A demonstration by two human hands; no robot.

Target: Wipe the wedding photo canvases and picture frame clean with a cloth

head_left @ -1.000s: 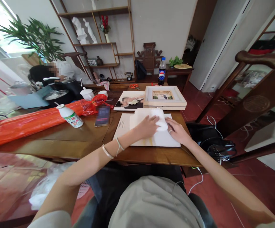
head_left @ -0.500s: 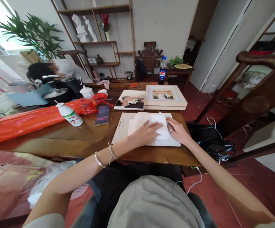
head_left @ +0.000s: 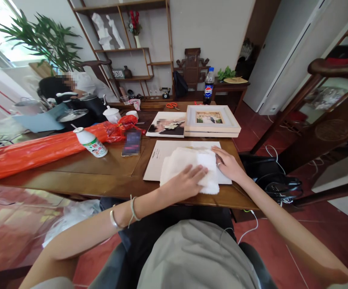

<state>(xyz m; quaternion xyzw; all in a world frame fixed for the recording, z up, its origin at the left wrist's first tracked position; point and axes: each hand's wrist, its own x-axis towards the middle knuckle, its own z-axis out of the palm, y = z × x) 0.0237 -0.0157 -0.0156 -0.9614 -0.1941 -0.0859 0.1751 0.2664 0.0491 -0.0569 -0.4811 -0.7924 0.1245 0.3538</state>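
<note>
- Under your left hand (head_left: 189, 180) lies the folded white cloth (head_left: 180, 162). The palm is down, the fingers are spread flat on it and nothing is gripped.
- Your right hand (head_left: 226, 162) is also flat with its fingers extended, resting on the cloth's far right corner where it meets the pale sheet (head_left: 158, 156).
- The cloth's near corner hangs past the sheet, close to the front edge of the bench (head_left: 102, 172). A pull toward you could drag it off onto your lap.
- The sheet lies loose on the wood, so pressing and sliding may carry it along with the cloth, skewing it or pushing it over the edge.
- Your ring and the wrist bands (head_left: 122, 210) could scuff the sheet's surface if they trail across it.
- Just beyond the sheet sits the framed picture (head_left: 211, 120), with the photo print (head_left: 166, 125) beside it. A forward shove of the sheet would knock into them.
- Off to the left, the phone (head_left: 132, 142) and the tilted white bottle (head_left: 90, 141) lie near your elbow's sweep. I cannot tell whether the bottle's cap is tight.
- On the floor to your right, a black bag (head_left: 270, 176) and a white cable (head_left: 249, 228) could snag a foot.
- What lies beneath the cloth is hidden, and so is the sheet's near edge.
- The small print at the sheet's left corner is too fine to read, and the phone screen is blurred.
- A person (head_left: 71, 82) sits at the back left, mostly hidden behind pots.
</note>
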